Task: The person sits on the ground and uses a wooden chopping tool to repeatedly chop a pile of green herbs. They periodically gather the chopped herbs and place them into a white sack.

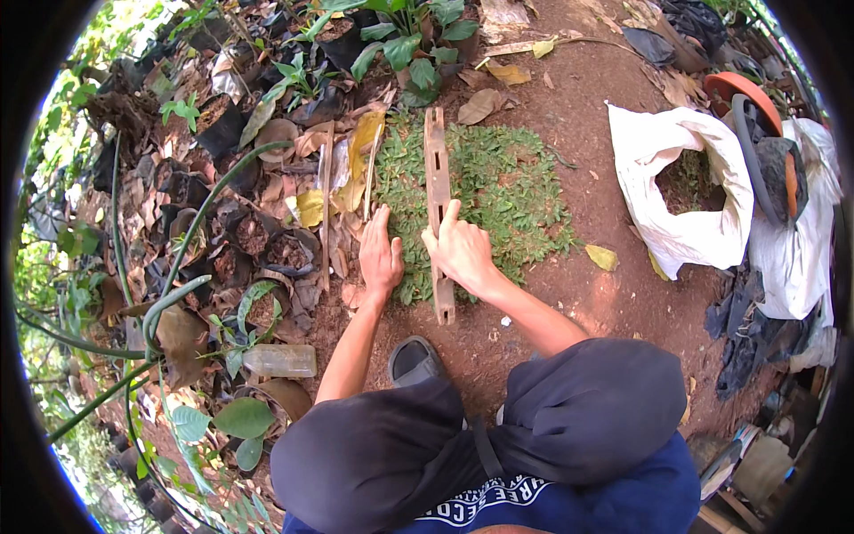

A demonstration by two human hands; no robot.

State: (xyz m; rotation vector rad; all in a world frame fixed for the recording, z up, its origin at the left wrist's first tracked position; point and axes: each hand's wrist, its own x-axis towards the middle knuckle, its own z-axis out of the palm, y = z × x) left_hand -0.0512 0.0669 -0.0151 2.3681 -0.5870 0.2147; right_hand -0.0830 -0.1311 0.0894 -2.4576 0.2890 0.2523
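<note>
A long wooden bar with slots (437,167) lies lengthwise across a patch of low green plants (507,187) on the soil. My right hand (460,243) rests on the lower half of the bar, its index finger pointing forward along it and the thumb at the bar's left side; whether the fingers grip it cannot be told. To the left, my left hand (381,257) is flat at the left edge of the green patch, fingers together and thumb apart, holding nothing. Two thin wooden strips (327,207) lie among dry leaves beyond that hand.
An open white sack (727,230) stands at right, near an orange-rimmed pot (740,93) and black plastic (740,340). Black planting bags (290,252), green curving stems (220,190) and a clear plastic bottle (280,361) are at left. Leafy potted plants (407,50) stand ahead.
</note>
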